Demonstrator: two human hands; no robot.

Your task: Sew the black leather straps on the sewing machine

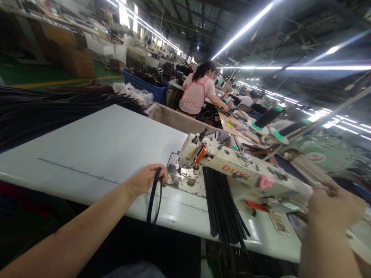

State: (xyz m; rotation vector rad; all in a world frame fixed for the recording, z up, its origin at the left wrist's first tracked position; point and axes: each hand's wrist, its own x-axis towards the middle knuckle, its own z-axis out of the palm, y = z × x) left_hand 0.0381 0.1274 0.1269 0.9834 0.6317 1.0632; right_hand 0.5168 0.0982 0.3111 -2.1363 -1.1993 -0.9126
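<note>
My left hand (150,178) is closed in a pinch on a black strap (152,197), which hangs in a loop over the front edge of the white table. Just right of these fingers is the needle area of a sewing machine (228,164), with its metal plate (188,179) below. A bundle of black straps (223,204) lies under the machine's arm and droops over the table's front edge. Off to the right, my right hand (333,204) is raised by the machine's far end, slightly blurred. Its fingers are curled together; what they hold, if anything, cannot be made out.
More long black straps (58,108) are heaped at the left of the white tabletop (101,135). Thread cones (268,117) stand behind the machine, near a green fan (324,154). A co-worker (197,92) sits ahead, beside a blue crate (159,92).
</note>
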